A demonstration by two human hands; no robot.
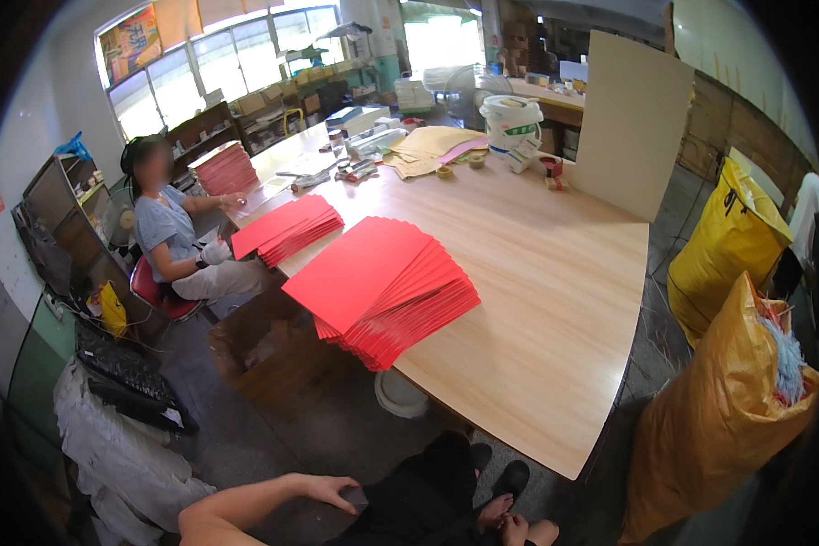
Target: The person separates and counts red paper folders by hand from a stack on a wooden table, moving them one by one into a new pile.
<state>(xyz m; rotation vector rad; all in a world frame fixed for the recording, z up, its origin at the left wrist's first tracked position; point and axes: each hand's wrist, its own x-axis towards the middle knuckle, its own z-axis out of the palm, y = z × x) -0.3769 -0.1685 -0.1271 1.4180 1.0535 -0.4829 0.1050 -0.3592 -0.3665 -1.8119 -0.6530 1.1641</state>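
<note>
My left hand [330, 490] is low in front of me beside my dark clothing, its thumb and fingers curled round a small greyish piece [356, 499] that I cannot make out. At the lower edge my right hand [516, 530] shows only in part, its fingers bent together near my sandalled foot [494, 511]; what they hold, if anything, is hidden. Neither hand touches the table [546, 300]. On its near left edge lies a large fanned stack of red sheets [364, 273], with a smaller red stack [291, 223] beyond it.
A seated co-worker [168, 218] is at the table's left side, by another red stack [223, 170]. A white bucket [511, 125], tape rolls and papers stand at the far end. Yellow [723, 241] and orange sacks [701, 428] line the right; a cardboard box [273, 359] is under the left edge.
</note>
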